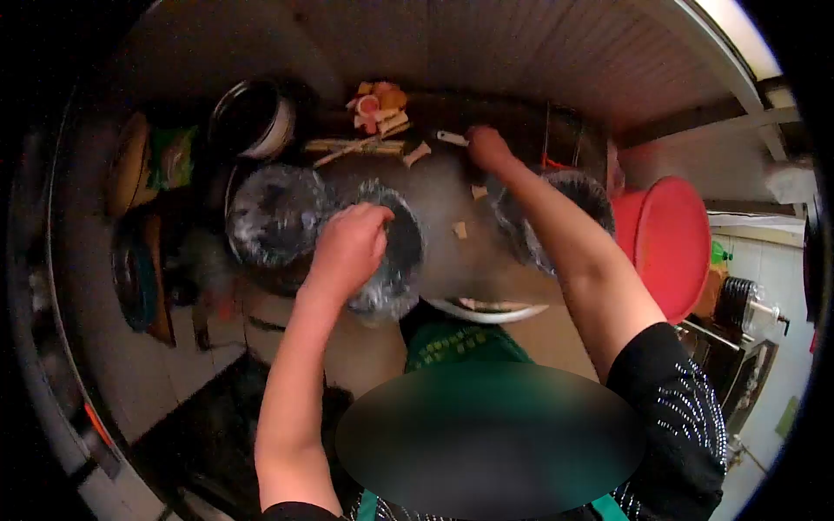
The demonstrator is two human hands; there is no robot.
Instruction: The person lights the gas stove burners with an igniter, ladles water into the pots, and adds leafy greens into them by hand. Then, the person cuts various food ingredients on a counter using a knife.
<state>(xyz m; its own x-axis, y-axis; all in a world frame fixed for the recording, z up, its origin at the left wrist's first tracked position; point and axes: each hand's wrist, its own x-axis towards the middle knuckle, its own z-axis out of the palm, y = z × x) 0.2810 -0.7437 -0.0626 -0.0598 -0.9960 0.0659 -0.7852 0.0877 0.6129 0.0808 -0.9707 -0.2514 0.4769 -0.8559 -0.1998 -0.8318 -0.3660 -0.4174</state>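
Observation:
My left hand (350,241) is over a plastic-lined bowl (404,234), its fingers curled together; what they hold, if anything, is too small to tell. My right hand (491,148) reaches to the back of the table, closed round an object with a white end (452,138) that sticks out to its left. Below my right forearm lies another plastic-lined bowl (569,195). A third plastic-covered bowl (276,213) is left of my left hand. Small pale pieces (460,230) lie on the table between the bowls.
Sticks (356,147) and a pile of small coloured things (380,106) are at the back. A metal pot (261,122) stands back left. At the right is a red basin (673,247). A white-rimmed dish (491,315) sits close to my green apron.

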